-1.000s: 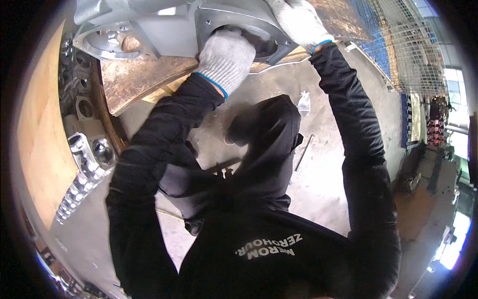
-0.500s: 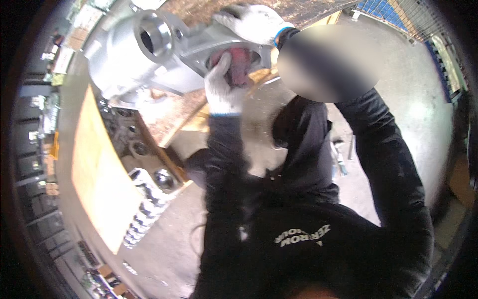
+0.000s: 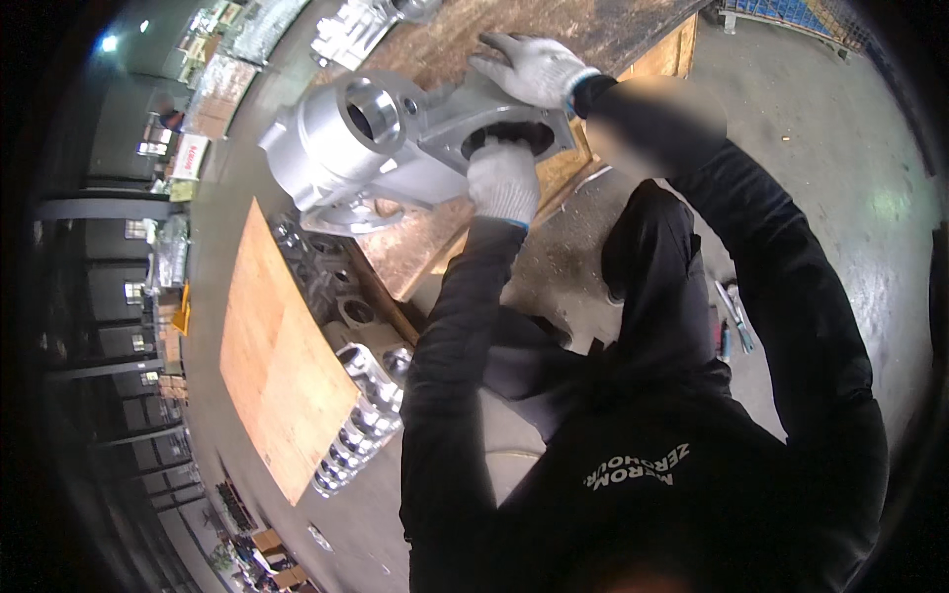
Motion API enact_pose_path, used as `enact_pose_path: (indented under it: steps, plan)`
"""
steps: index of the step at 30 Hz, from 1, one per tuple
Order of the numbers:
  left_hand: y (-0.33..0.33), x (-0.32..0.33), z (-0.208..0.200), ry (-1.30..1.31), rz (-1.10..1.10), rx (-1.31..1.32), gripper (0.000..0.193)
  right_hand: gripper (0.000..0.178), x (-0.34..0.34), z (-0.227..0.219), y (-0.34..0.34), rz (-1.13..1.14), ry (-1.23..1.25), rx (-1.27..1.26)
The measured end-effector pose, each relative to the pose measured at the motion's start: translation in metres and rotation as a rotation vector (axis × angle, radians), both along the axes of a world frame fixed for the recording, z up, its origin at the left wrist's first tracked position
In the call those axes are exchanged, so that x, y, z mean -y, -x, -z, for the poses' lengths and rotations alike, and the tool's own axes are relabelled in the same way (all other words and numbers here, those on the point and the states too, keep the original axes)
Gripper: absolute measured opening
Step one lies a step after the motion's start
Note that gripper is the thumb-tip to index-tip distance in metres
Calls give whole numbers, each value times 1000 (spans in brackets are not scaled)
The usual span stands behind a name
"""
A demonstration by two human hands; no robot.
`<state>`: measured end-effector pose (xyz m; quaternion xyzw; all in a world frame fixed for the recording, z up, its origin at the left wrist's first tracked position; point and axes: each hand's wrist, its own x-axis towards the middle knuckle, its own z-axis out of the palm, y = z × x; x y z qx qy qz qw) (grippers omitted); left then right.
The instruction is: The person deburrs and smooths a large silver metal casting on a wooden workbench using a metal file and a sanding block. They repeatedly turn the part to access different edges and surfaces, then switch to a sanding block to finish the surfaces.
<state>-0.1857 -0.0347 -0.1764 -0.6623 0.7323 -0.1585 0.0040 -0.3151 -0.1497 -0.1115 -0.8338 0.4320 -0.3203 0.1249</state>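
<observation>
A large silver-grey cast metal housing (image 3: 321,148) lies on a worn brown wooden workbench (image 3: 603,25). It has a round machined bore at its left part and a flat flange with a wide dark opening at its right. My left hand (image 3: 504,183), in a white knit glove, reaches into that opening. Its fingers are hidden inside, so whatever they hold does not show. On the top of the housing, beyond the opening, rests my gloved right hand (image 3: 534,69), its fingers stretched out and holding nothing.
More silver metal parts (image 3: 351,35) sit at the bench's far left. Below the bench are dark castings (image 3: 341,287), a plywood sheet (image 3: 282,356) and a row of shiny parts (image 3: 361,435). Hand tools (image 3: 736,316) lie on the floor right of my legs. A wire cage (image 3: 791,20) stands far right.
My left hand, which gripped a dark red cloth at the opening, has pushed into it, and the cloth is out of sight. My right hand stays on the housing. The view has shifted.
</observation>
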Motion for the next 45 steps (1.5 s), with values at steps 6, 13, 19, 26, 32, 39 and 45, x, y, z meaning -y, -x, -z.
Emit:
enact_pose_path:
  steps: [6,13,19,26,32,39,45]
  plan:
    - [-7,-94,1,154,-191,-955,42,53,-116,41,69,199,0,845]
    - [42,-125,86,36,-628,-2807,37,62,-226,142,14,-73,-1308,1126]
    - [35,-126,36,337,-590,-1474,56,61,-216,121,31,208,-841,1238]
    - [-85,-79,-156,1029,-281,-1062,57,55,-93,119,103,249,-430,786]
    - [-94,-29,-179,944,-234,-1149,47,51,-87,125,64,56,-472,762]
    - [-148,3,-187,809,-81,-1248,40,46,-145,116,28,46,-179,773]
    - [-247,10,-167,619,-50,-1545,50,50,-184,128,-4,-63,152,369]
